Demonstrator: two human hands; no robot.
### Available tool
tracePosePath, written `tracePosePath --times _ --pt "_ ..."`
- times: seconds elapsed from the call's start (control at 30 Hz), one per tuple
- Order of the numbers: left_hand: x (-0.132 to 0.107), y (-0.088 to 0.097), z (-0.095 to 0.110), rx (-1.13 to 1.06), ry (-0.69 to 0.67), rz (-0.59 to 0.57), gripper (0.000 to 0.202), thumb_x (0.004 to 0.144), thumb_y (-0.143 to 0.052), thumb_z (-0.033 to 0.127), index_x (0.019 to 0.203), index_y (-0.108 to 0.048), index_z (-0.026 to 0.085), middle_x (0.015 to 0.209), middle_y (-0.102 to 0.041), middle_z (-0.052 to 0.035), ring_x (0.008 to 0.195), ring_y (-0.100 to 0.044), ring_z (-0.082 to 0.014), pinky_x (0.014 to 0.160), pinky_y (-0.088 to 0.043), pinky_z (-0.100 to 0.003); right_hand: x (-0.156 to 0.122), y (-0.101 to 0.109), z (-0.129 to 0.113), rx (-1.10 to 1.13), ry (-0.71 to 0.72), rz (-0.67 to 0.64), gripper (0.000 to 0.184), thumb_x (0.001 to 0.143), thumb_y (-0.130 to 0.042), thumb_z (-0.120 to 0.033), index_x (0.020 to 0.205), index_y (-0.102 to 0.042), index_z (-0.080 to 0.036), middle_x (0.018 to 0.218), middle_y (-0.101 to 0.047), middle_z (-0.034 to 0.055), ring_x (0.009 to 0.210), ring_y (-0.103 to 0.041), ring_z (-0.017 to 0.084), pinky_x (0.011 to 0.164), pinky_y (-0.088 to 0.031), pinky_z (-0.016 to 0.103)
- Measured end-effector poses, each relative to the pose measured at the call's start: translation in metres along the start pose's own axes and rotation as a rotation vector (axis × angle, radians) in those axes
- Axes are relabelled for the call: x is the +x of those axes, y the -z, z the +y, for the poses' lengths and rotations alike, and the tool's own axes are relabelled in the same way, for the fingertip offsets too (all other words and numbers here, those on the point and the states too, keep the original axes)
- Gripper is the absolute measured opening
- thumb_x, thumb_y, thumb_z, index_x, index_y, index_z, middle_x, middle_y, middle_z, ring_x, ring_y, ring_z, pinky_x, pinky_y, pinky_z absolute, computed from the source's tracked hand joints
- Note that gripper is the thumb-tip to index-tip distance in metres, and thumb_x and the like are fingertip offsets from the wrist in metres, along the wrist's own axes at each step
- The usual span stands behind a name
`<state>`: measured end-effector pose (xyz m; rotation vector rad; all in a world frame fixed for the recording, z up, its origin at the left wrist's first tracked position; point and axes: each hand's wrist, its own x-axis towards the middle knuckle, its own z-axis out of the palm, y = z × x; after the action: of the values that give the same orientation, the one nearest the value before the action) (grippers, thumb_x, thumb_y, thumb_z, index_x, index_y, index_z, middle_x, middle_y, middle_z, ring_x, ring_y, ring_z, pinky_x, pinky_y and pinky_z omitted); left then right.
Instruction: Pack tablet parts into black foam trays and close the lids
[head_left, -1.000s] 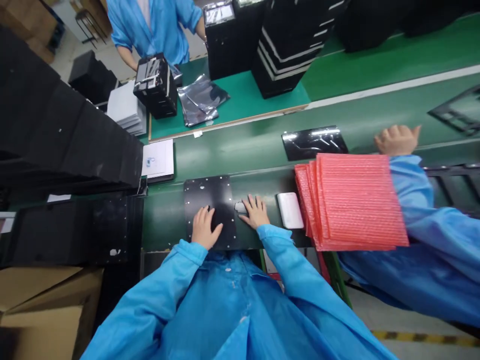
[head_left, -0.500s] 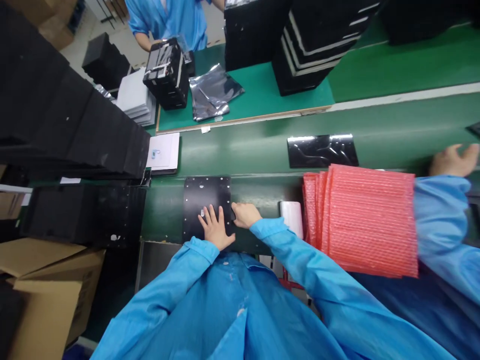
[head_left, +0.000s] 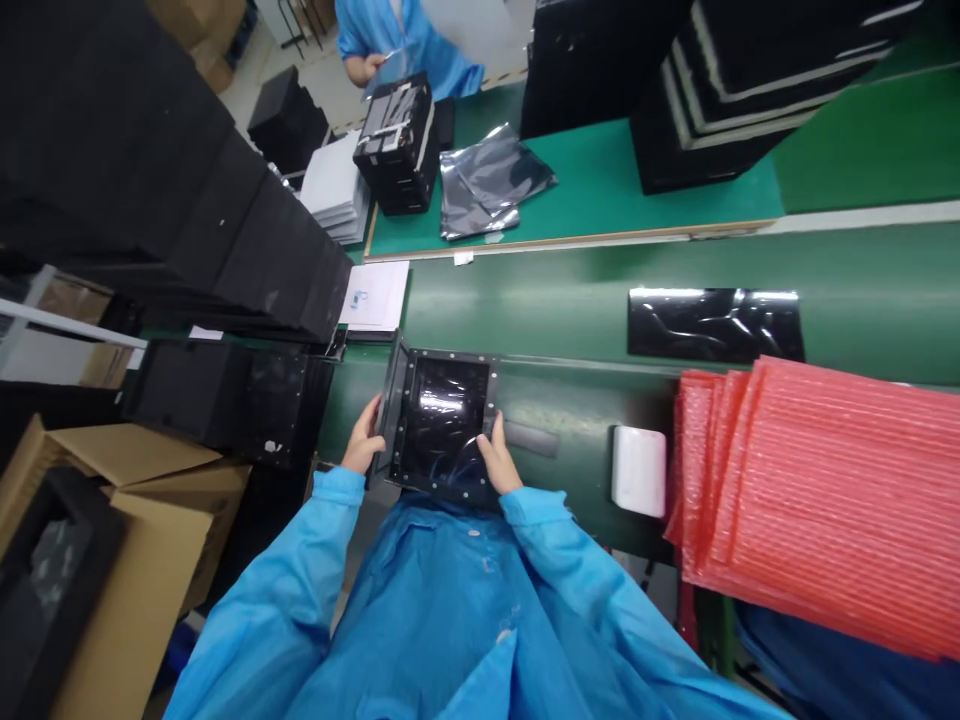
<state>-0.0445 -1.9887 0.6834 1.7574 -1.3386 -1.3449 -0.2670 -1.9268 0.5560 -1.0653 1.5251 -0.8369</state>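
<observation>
on conveyor belt [head_left: 570, 330], black frame [head_left: 442, 420] tilted between left hand [head_left: 361, 437] and right hand [head_left: 499, 455]

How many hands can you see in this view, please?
3: the person's left hand and right hand gripping the black frame, and a co-worker's hand beyond the belt; others may be hidden.

"What's the person wearing?"
"A shiny bright-blue smock [head_left: 442, 620] with small white buttons [head_left: 474, 534] down the front."
"And the sleeves [head_left: 277, 590]?"
"Long, loose, the same blue, gathered at the cuffs [head_left: 337, 487], leaving the hands [head_left: 362, 437] bare."
</observation>
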Motion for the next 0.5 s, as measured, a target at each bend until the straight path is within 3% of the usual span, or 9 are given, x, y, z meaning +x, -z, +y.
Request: tracePosePath --times 0.07,0.13,0.23,0.33,0.4,0.5 --pt "0.008 0.004 -0.009 -0.036 0.053 0.037 0.091 0.045 -0.044 0.014 0.136 -0.047 0.014 0.134 -0.056 -0.0069 0.126 -0.050 -0.0272 0.101 -0.046 -0.034 -0.007 0.005 -0.010 -0.202 0.080 0.007 0.088 0.086 -0.043 -0.059 0.151 -0.009 -0.011 0.157 -0.008 0.0164 0.141 -0.023 0.035 0.111 -0.028 0.052" --pt "0.011 0.002 -0.018 -0.088 0.094 0.056 0.087 0.044 -0.044 0.014 0.130 -0.052 0.014 0.126 -0.062 -0.0070 0.120 -0.055 -0.0275 0.099 -0.047 -0.036 -0.020 0.010 -0.020 -0.432 0.130 -0.013 0.077 0.086 -0.047 -0.051 0.149 -0.024 -0.014 0.157 -0.012 0.0160 0.125 -0.047 0.040 0.099 -0.042 0.054" --pt "0.010 -0.005 -0.027 -0.191 0.083 0.046 0.080 0.045 -0.046 0.014 0.124 -0.056 0.014 0.117 -0.066 -0.0065 0.112 -0.060 -0.0273 0.096 -0.049 -0.037 -0.038 0.007 -0.030 -0.548 0.110 -0.056 0.063 0.084 -0.050 -0.046 0.141 -0.042 -0.019 0.155 -0.021 0.0160 0.089 -0.066 0.033 0.076 -0.053 0.049" --pt "0.010 -0.010 -0.035 -0.278 0.060 0.021 0.077 0.046 -0.049 0.014 0.123 -0.058 0.017 0.114 -0.068 -0.0053 0.108 -0.061 -0.0267 0.094 -0.050 -0.037 -0.033 0.002 -0.034 -0.217 0.070 0.047 0.071 0.077 -0.057 -0.055 0.138 -0.044 -0.021 0.142 -0.043 0.0176 0.076 -0.065 0.024 0.066 -0.055 0.041" --pt "0.014 -0.008 -0.040 -0.316 0.051 -0.010 0.076 0.047 -0.051 0.013 0.123 -0.058 0.018 0.113 -0.068 -0.0045 0.107 -0.062 -0.0262 0.095 -0.049 -0.037 -0.017 0.003 -0.038 0.091 -0.012 0.075 0.067 0.079 -0.049 -0.063 0.132 -0.049 -0.021 0.115 -0.064 0.0133 0.063 -0.061 0.019 0.055 -0.053 0.035" --pt "0.023 0.011 -0.049 -0.311 0.041 -0.064 0.072 0.051 -0.053 0.012 0.122 -0.059 0.019 0.113 -0.068 -0.0032 0.109 -0.061 -0.0255 0.098 -0.047 -0.038 0.005 0.006 -0.055 0.229 -0.114 0.024 0.060 0.078 -0.043 -0.070 0.104 -0.064 -0.020 0.075 -0.067 0.0065 0.053 -0.056 0.018 0.048 -0.048 0.032"
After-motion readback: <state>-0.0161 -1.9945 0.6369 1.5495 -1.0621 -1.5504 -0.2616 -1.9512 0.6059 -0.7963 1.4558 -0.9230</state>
